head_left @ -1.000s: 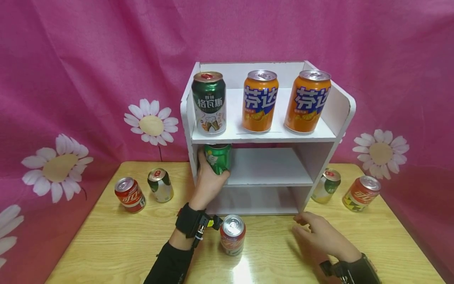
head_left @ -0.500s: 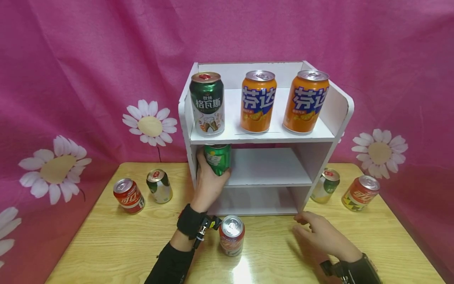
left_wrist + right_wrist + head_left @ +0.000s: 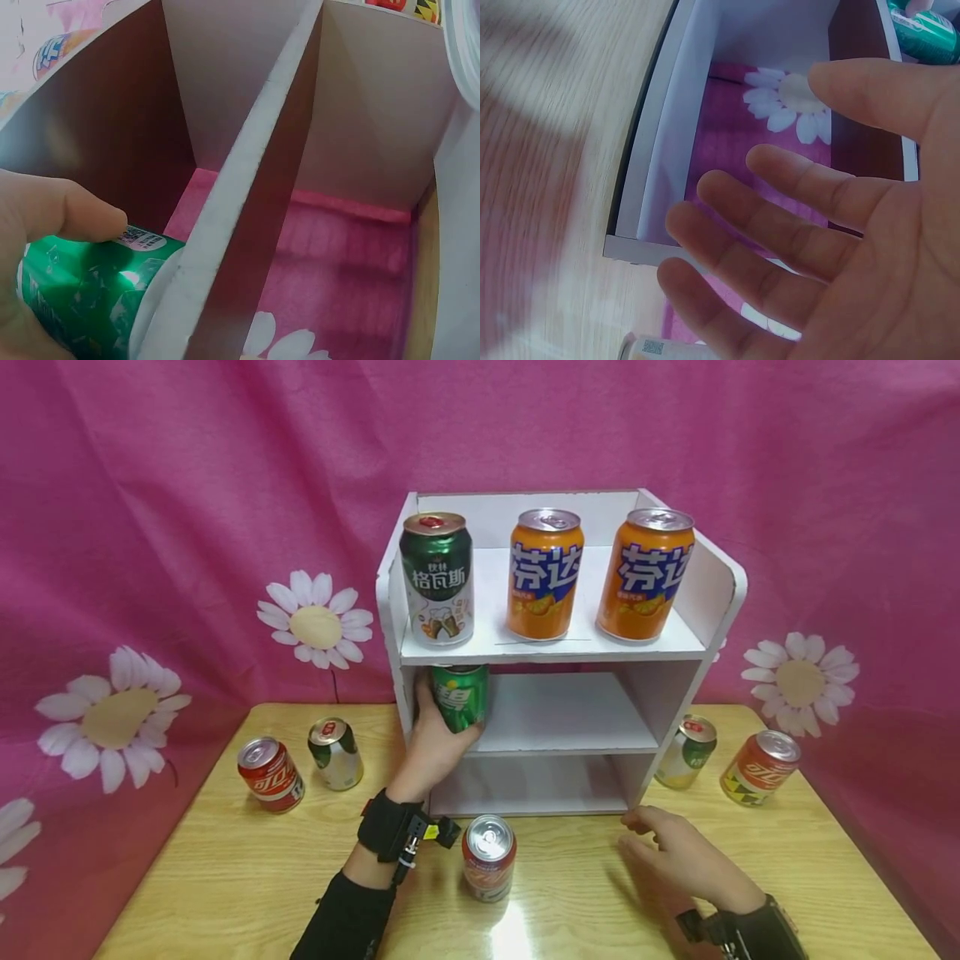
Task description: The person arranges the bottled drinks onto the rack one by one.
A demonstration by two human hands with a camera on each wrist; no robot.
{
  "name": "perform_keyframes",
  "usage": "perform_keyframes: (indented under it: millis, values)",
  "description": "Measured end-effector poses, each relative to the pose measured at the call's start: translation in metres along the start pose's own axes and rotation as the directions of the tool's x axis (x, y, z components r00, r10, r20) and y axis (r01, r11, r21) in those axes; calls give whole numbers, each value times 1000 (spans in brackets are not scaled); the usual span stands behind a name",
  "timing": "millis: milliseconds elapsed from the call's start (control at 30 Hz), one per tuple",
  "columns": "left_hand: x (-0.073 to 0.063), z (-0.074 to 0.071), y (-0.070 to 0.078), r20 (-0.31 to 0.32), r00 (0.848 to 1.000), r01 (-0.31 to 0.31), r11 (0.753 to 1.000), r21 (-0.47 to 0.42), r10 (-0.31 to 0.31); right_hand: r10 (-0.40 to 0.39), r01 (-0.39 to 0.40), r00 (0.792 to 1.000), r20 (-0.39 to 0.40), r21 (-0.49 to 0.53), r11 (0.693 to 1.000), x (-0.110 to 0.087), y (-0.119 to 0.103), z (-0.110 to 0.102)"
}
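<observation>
Left Coca-Cola can: we see this red can [image 3: 272, 775] upright on the wooden table [image 3: 202, 877].
Left kvass can: we mark this green-and-white can [image 3: 336, 754] upright, just beside the red one.
Left hand: we see the left hand [image 3: 435, 747] grasping the Sprite can, fingers on its left, thumb on its right.
Sprite can: we place this green can [image 3: 462, 697] in the white shelf unit's [image 3: 562, 710] middle compartment, left end; base contact we can't tell.
Top shelf: we log one kvass can [image 3: 437, 581], then two orange Fanta cans [image 3: 545, 575], all upright.
Front Coca-Cola can: we see this can [image 3: 489, 860] upright before the unit.
Right hand: we mark the right hand [image 3: 682, 856] released, fingers loosely extended, near the unit's lower right corner.
Right pair: we have a part-hidden kvass can [image 3: 686, 752], then a Coca-Cola can [image 3: 761, 768].
</observation>
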State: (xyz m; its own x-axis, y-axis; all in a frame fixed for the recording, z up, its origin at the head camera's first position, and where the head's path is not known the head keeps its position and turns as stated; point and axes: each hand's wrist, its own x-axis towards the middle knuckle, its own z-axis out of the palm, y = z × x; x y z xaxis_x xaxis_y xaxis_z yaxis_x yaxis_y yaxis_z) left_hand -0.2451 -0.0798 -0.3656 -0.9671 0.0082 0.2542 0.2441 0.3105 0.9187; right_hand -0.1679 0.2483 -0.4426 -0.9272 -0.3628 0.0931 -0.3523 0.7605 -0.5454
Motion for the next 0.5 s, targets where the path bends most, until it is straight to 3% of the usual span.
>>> perform_keyframes:
  millis: [133, 500]
  values:
    - [0, 0, 1, 20, 1000, 14, 1000, 20, -15, 3, -3, 1000, 5, 9, 1000, 0, 0, 0]
    - [0, 2, 1, -10, 1000, 8, 998, 58, -8, 7, -7, 1000, 11, 4, 1000, 0, -1, -2]
